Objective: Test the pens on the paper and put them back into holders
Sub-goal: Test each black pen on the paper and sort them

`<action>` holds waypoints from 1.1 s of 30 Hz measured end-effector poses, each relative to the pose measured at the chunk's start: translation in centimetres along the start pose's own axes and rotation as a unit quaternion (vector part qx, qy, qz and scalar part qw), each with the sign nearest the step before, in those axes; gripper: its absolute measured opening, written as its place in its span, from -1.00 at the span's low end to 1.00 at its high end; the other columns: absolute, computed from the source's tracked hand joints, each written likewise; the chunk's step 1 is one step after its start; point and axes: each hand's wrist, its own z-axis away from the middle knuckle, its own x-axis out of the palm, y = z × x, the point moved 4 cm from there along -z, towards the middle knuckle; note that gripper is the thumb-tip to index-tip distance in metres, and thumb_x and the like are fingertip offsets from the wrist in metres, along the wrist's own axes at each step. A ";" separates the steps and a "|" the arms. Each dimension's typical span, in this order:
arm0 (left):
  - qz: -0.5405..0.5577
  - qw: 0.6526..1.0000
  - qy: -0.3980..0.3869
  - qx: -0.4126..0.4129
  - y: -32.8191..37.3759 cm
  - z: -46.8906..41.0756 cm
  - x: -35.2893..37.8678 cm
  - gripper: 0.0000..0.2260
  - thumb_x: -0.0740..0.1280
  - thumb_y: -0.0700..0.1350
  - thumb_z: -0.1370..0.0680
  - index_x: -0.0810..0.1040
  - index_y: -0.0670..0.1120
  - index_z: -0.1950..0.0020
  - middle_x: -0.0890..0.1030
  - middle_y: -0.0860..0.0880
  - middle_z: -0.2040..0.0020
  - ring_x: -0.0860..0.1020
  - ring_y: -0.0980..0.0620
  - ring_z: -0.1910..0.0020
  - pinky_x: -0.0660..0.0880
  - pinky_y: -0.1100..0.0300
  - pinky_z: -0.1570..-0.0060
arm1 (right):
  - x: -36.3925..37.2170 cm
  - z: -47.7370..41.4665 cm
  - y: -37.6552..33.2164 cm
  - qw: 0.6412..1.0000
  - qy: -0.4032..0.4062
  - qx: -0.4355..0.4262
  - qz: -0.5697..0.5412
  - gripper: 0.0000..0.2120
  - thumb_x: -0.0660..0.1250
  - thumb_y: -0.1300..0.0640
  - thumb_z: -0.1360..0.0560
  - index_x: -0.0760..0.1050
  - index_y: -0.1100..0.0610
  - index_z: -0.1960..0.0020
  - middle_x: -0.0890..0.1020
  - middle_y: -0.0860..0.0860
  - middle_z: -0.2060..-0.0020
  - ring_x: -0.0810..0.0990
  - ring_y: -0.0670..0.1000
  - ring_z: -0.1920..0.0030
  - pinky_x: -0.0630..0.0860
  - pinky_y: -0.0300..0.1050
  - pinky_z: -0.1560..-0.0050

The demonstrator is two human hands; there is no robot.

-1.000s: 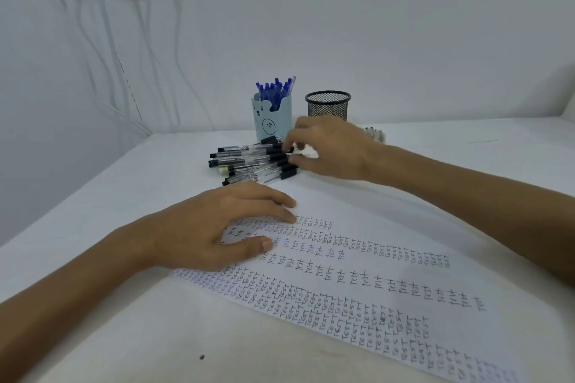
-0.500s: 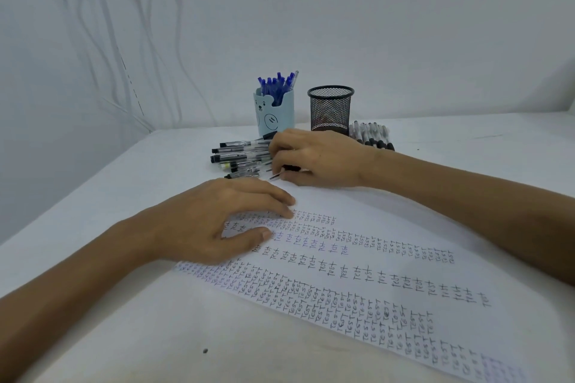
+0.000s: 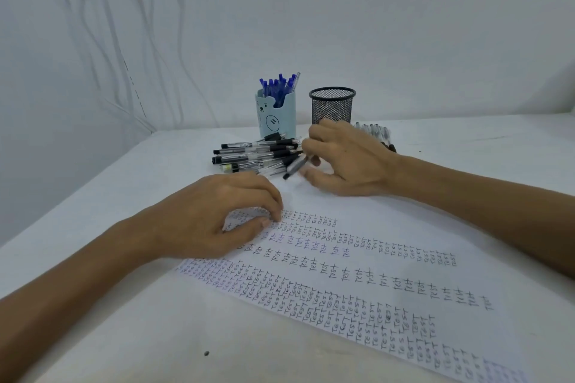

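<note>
A white sheet of paper (image 3: 367, 261) covered with rows of the word "TEST" lies on the table. My left hand (image 3: 214, 218) rests on its upper left part, fingertips curled down onto the sheet. My right hand (image 3: 345, 158) holds a black-capped pen (image 3: 294, 166) between its fingers, just above the paper's top edge. A pile of several black pens (image 3: 252, 155) lies left of that hand. Behind stand a light blue bear holder (image 3: 275, 116) full of blue pens and a black mesh holder (image 3: 332, 106).
More pens (image 3: 375, 130) lie in a row behind my right wrist, beside the mesh holder. White cables (image 3: 149, 40) hang down the wall at the back left. A small dark speck (image 3: 206, 353) sits on the table near the front.
My right hand has lifted one black pen out of the pile and turned it in its fingers. My left hand has curled its fingers while staying on the paper.
</note>
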 end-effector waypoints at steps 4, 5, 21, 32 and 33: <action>0.001 1.000 -0.003 -0.003 0.0 -0.1 0.1 -0.84 0.32 -0.04 -0.69 0.64 0.04 -0.22 0.59 0.18 -0.25 0.58 0.11 -0.24 0.55 0.02 -0.19 | -0.5 -0.2 0.3 0.994 0.028 0.096 -0.042 -0.38 0.15 -0.44 -0.51 0.34 0.11 0.32 0.41 -0.05 0.38 0.38 0.05 0.24 0.28 -0.03 0.16; 0.003 1.000 -0.008 -0.006 0.0 -0.1 0.1 -0.83 0.31 -0.01 -0.69 0.64 0.04 -0.24 0.58 0.18 -0.28 0.57 0.11 -0.28 0.53 0.03 -0.22 | -0.6 -0.2 0.2 0.993 0.032 0.101 -0.053 -0.40 0.16 -0.41 -0.51 0.34 0.12 0.34 0.41 -0.04 0.40 0.38 0.06 0.26 0.27 -0.02 0.17; 0.070 0.992 -0.078 -0.067 2.1 0.1 0.8 -0.55 0.12 0.55 -0.55 0.19 0.63 -0.44 0.35 0.35 -0.55 0.33 0.27 -0.54 0.36 0.01 -0.51 | -4.0 3.5 -0.2 0.969 0.111 0.197 -0.103 -0.53 0.07 -0.14 -0.71 0.60 0.12 0.07 0.55 -0.20 0.33 0.57 -0.04 0.33 0.44 -0.14 0.37; 0.078 0.990 -0.081 -0.080 2.4 0.3 0.9 -0.40 0.17 0.54 -0.54 0.29 0.41 -0.55 0.33 0.35 -0.56 0.31 0.29 -0.55 0.37 0.03 -0.51 | -2.6 6.1 -2.6 0.750 -0.005 0.368 -0.549 -0.80 0.31 0.25 -0.59 0.51 0.24 0.21 0.61 0.20 0.37 0.44 0.06 0.46 0.34 -0.24 0.51; 0.081 0.990 -0.084 -0.083 2.4 0.3 0.9 -0.39 0.17 0.54 -0.54 0.30 0.38 -0.55 0.33 0.35 -0.57 0.31 0.29 -0.55 0.37 0.03 -0.51 | -2.7 6.1 -2.9 0.740 -0.022 0.367 -0.564 -0.80 0.29 0.25 -0.60 0.49 0.24 0.21 0.61 0.23 0.36 0.44 0.08 0.47 0.31 -0.26 0.54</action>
